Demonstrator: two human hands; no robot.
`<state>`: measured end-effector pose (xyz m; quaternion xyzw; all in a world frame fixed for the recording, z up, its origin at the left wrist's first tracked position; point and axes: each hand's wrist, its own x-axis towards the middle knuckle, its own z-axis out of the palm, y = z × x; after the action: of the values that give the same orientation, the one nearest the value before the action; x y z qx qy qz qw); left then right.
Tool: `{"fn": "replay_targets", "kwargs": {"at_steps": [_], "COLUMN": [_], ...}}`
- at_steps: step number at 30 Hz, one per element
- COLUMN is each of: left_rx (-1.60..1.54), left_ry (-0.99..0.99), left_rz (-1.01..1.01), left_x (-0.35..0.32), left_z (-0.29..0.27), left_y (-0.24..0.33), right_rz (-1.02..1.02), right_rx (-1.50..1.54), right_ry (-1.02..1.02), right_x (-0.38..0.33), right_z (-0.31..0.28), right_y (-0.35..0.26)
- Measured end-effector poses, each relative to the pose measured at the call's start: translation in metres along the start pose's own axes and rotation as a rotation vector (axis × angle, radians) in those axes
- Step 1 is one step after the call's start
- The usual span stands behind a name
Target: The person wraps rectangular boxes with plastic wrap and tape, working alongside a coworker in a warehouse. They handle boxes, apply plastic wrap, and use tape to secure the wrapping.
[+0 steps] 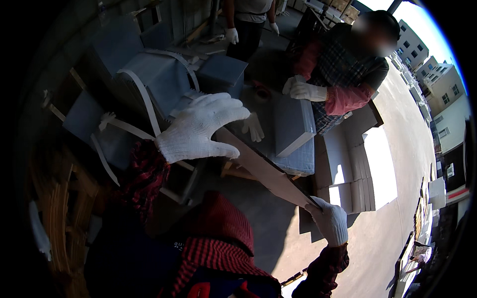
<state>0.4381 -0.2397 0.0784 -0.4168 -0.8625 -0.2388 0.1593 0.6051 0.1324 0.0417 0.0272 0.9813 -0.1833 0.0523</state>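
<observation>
Right hand [329,220] pinches the near end of the board [263,171], left hand [198,130] lies fingers-spread, gripping nothing, on its far end beside the grey box [293,124]; likely risk: unclamped far end slides sideways.

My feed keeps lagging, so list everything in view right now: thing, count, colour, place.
Flat board: one, brown, running from centre down to the lower right.
Slab: one, grey-blue, on a stack at centre right.
Strapped bundles: several, grey-blue with white straps, upper left.
Flat cartons: a stack, white, right on the floor.
Co-worker's gloved hands: two, white, on the slab.
Second person: one, white gloves, top centre.
Left hand: white glove, fingers spread over the board.
Right hand: white glove, gripping the board's near end.
</observation>
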Motion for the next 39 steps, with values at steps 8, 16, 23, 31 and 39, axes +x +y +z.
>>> {"fn": "replay_targets", "kwargs": {"at_steps": [8, 16, 23, 31, 39], "left_rx": [0.198, 0.169, 0.093, 0.158, 0.295], "left_ry": [-0.520, -0.713, -0.686, -0.469, 0.043], "left_rz": [-0.027, -0.155, -0.116, 0.135, 0.262], "left_x": [0.100, 0.161, 0.177, 0.157, 0.103], "left_z": [0.062, 0.074, 0.084, 0.120, 0.156], "left_y": [-0.066, -0.094, -0.123, -0.147, -0.148], "right_rz": [-0.133, -0.354, -0.336, -0.275, -0.305], "right_rx": [-0.131, -0.341, -0.247, -0.137, -0.442], "right_ry": [-0.038, 0.017, -0.064, 0.447, 0.609], "right_x": [0.140, 0.189, 0.255, 0.223, 0.197], "right_z": [-0.012, -0.068, -0.024, 0.015, 0.076], "right_y": [0.010, -0.014, -0.017, -0.047, -0.059]}}
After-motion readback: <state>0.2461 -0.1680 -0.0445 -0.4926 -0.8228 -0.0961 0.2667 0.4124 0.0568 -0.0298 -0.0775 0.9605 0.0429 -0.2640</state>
